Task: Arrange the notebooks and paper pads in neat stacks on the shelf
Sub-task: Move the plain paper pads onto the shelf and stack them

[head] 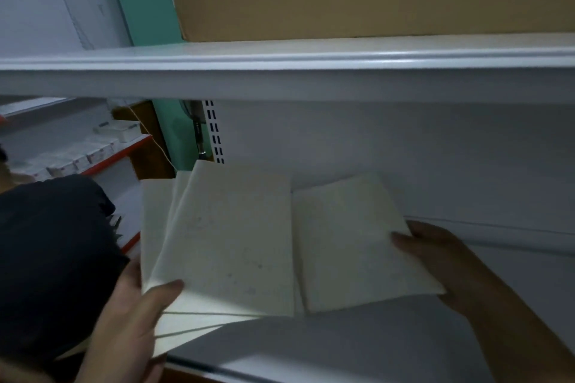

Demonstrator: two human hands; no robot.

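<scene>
Paper pads (224, 242), fanned, plus single pad (351, 246), over shelf (342, 348).
Left hand (133, 314) fingers (165, 292) pinching fanned corner; right hand (441, 258) fingers (407, 241) pinching single pad's edge. Best squared flush against single pad before laying flat, edges aligned.

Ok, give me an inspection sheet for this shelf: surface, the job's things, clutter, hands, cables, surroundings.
Surface: white lower shelf, dimly lit.
Job's things: fanned pile of white paper pads, edges not aligned; single white pad beside it on the right. Whether either rests on the shelf cannot be told.
Clutter: nothing seen.
Hands: left hand grips the fanned pile, thumb on top; right hand grips the single pad's right edge, thumb on top.
Cables: thin pale cord hanging past the shelf's left end.
Surroundings: cardboard box on the upper shelf; small white boxes on a red-edged shelf at left.
</scene>
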